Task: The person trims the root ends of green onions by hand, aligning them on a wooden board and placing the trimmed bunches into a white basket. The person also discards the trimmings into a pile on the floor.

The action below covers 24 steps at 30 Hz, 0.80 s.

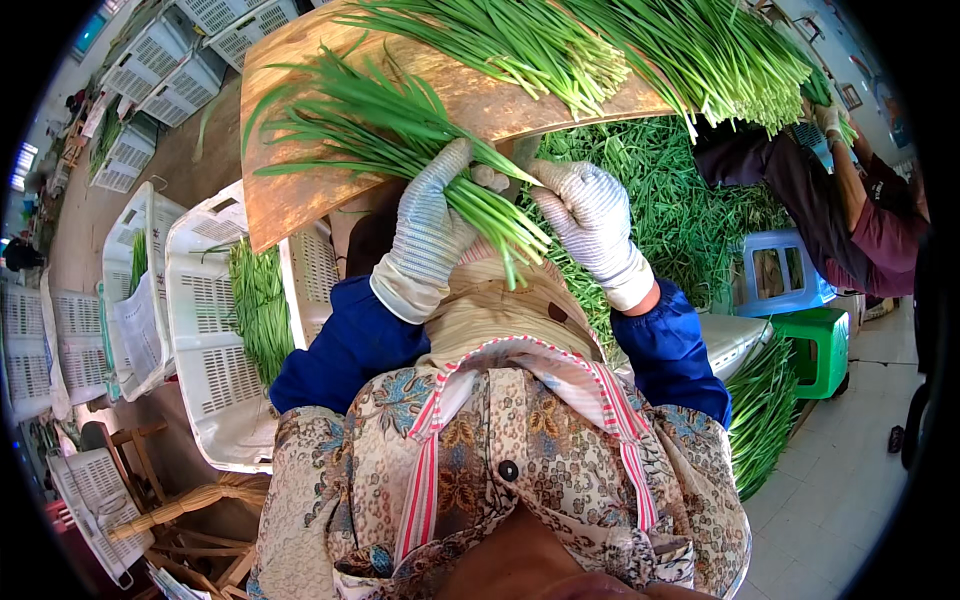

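A bunch of green Chinese chives (390,139) lies across my left hand (431,232), whose gloved fingers close around it. The pale cut stems point down toward my lap; the leaves spread over the wooden tabletop (292,202). My right hand (585,217), also in a striped white glove, pinches the stem end of a few chives (514,166) drawn to the side of the bunch. Two larger piles of chives, one nearer the middle (517,56) and one at the right (720,67), rest on the table's far side with stems toward me.
Loose green leaf scraps (660,202) heap below the table. To my left stands a white plastic crate (202,322) holding chives. A blue stool (784,270), a green stool (821,352) and more chives (765,420) are at right. A co-worker's gloved hand (829,120) shows beyond.
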Each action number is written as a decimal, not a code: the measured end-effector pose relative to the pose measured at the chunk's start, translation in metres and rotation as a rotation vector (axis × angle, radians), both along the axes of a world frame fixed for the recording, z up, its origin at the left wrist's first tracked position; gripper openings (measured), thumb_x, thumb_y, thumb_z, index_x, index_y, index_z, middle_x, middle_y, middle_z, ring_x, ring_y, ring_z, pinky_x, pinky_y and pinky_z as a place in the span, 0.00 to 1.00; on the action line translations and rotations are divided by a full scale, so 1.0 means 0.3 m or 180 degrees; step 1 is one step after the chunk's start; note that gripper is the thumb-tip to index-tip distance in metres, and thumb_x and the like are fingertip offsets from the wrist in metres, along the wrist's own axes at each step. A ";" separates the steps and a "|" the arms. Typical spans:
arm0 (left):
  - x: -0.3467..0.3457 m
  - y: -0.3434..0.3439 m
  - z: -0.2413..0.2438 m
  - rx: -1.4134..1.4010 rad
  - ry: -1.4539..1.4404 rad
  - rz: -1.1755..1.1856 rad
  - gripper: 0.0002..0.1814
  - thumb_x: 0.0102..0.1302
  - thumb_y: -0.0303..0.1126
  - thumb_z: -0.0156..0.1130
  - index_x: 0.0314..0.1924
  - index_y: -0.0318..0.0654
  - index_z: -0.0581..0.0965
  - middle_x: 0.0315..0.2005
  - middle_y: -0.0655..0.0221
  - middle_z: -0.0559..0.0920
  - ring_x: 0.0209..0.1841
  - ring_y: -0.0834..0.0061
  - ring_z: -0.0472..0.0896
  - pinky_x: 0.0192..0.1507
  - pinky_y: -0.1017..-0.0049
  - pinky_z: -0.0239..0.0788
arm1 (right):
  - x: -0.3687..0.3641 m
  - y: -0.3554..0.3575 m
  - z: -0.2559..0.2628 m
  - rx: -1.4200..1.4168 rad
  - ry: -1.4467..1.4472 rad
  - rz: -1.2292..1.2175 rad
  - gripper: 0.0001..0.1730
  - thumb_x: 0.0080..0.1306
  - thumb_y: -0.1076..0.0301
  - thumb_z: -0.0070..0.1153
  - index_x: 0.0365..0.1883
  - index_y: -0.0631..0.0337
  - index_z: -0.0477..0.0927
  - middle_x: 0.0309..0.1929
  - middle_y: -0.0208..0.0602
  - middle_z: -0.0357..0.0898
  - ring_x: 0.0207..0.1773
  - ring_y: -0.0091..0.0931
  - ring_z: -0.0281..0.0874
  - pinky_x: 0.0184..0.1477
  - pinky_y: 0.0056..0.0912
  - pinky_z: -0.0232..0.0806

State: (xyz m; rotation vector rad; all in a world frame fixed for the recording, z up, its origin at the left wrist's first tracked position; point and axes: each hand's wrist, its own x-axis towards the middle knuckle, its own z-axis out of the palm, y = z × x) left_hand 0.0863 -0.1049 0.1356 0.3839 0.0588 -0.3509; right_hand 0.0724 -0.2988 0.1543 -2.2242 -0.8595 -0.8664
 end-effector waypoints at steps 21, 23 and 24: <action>-0.053 -0.020 0.046 0.1013 -0.0405 0.0349 0.16 0.60 0.21 0.60 0.49 0.36 0.74 0.37 0.64 0.81 0.36 0.70 0.81 0.38 0.72 0.77 | 0.010 0.034 0.038 0.1122 0.1788 0.0489 0.10 0.60 0.70 0.62 0.39 0.63 0.82 0.32 0.37 0.82 0.29 0.23 0.78 0.34 0.26 0.71; -0.064 -0.012 0.057 0.1130 -0.0459 0.0070 0.15 0.59 0.21 0.60 0.47 0.35 0.74 0.36 0.64 0.81 0.35 0.72 0.81 0.36 0.73 0.77 | 0.034 0.044 0.053 0.1582 0.1531 0.0490 0.10 0.58 0.72 0.60 0.39 0.61 0.82 0.30 0.37 0.80 0.30 0.27 0.78 0.33 0.27 0.70; -0.067 -0.013 0.064 0.1034 -0.0487 -0.0065 0.14 0.57 0.20 0.61 0.45 0.34 0.74 0.34 0.66 0.81 0.34 0.73 0.81 0.35 0.74 0.76 | 0.036 0.055 0.095 0.0981 0.1201 0.0590 0.12 0.57 0.71 0.60 0.40 0.60 0.82 0.30 0.38 0.79 0.31 0.31 0.78 0.34 0.31 0.70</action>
